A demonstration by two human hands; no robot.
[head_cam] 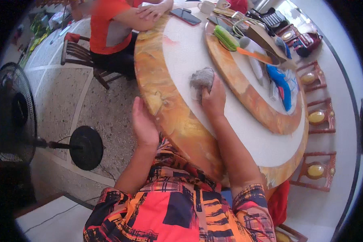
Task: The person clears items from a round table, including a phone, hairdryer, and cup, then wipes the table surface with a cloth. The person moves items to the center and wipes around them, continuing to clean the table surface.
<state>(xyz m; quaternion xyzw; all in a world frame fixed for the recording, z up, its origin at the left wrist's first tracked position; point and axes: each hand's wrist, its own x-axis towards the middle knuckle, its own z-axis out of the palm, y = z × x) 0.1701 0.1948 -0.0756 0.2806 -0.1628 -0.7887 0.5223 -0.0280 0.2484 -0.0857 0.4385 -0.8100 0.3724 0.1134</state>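
My right hand [214, 98] grips a bunched grey cloth [202, 77] against the white surface of a round table [184, 54]. The table has a marbled orange-brown rim [181, 121]. My left hand [144, 125] is held flat at the rim's left edge with nothing in it; whether the palm touches the edge is unclear. Right of the cloth is a raised round turntable [239, 87] with a similar marbled border. On it lies a brush with green bristles [226, 37] and an orange handle [252, 55].
A blue item in clear plastic [279, 84] and a cardboard piece [263, 40] lie on the turntable. A phone [186, 16] and a mug [206, 7] are at the far side. Another person [112, 33] sits at the left, with a standing fan [15, 112] nearby. Wooden chairs [317, 118] stand right.
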